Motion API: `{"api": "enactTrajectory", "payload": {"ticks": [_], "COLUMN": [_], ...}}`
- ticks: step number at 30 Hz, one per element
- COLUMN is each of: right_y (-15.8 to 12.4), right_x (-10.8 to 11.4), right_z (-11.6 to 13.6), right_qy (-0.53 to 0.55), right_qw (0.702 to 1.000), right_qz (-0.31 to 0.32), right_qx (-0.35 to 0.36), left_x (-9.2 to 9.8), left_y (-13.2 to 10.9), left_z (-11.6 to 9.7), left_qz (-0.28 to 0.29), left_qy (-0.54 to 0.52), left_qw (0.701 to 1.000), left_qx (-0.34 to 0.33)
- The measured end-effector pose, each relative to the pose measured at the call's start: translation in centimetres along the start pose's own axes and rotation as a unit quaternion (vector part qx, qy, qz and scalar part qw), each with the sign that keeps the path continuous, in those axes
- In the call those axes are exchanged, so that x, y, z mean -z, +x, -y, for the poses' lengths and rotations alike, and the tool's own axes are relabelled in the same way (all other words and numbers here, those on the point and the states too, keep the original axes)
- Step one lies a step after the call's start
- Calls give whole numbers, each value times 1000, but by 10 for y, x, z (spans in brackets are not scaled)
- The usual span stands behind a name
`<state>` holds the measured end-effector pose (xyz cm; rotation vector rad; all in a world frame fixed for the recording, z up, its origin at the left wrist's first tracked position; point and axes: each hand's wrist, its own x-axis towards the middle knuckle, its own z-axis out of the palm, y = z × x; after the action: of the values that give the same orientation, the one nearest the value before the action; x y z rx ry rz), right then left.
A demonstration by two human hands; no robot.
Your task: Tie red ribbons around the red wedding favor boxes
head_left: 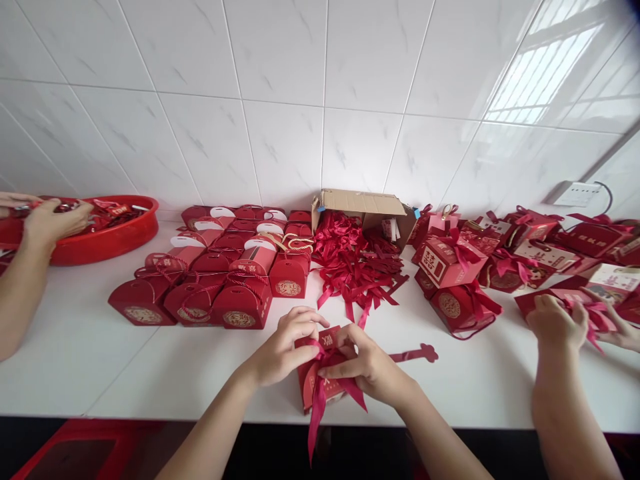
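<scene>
My left hand [283, 347] and my right hand [367, 367] meet over a small red gift box [313, 383] at the front edge of the white counter [100, 360]. Both hands pinch a red ribbon [317, 407] tied around the box, and its loose tails hang down past the counter edge. One end of the ribbon [417, 353] lies flat on the counter to the right of my right hand.
Several open red gift boxes [220, 273] stand behind left. A pile of red ribbons [357, 267] spills from a cardboard box [363, 207]. Finished tied boxes [450, 267] crowd the right. Another person's hands [557, 323] tie a box at right; a third person's hand [53, 223] reaches into a red basin [117, 237].
</scene>
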<state>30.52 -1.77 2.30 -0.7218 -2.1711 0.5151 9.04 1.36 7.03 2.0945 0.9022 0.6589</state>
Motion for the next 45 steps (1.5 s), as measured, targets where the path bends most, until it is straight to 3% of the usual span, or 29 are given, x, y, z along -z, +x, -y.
{"api": "enactTrajectory", "payload": {"ticks": [6, 15, 24, 33, 45], "right_y": [-1, -7, -2, -6, -16], "right_x": [2, 7, 11, -2, -2], "right_z": [-3, -4, -7, -16, -24], "right_qy": [23, 22, -31, -74, -115], "right_qw": [997, 995, 995, 980, 961], "right_qz": [-57, -76, -94, -183, -250], "right_qx": [38, -63, 8, 13, -10], "left_x": [-16, -27, -37, -43, -41], "left_y": [-3, -8, -4, -2, -1], "left_z": [-5, -3, -4, 5, 0], "left_qz": [-93, -113, -179, -169, -152], "left_qy": [-18, -59, -103, -132, -78], "left_qw": [996, 991, 976, 971, 983], "left_qx": [10, 31, 64, 103, 71]}}
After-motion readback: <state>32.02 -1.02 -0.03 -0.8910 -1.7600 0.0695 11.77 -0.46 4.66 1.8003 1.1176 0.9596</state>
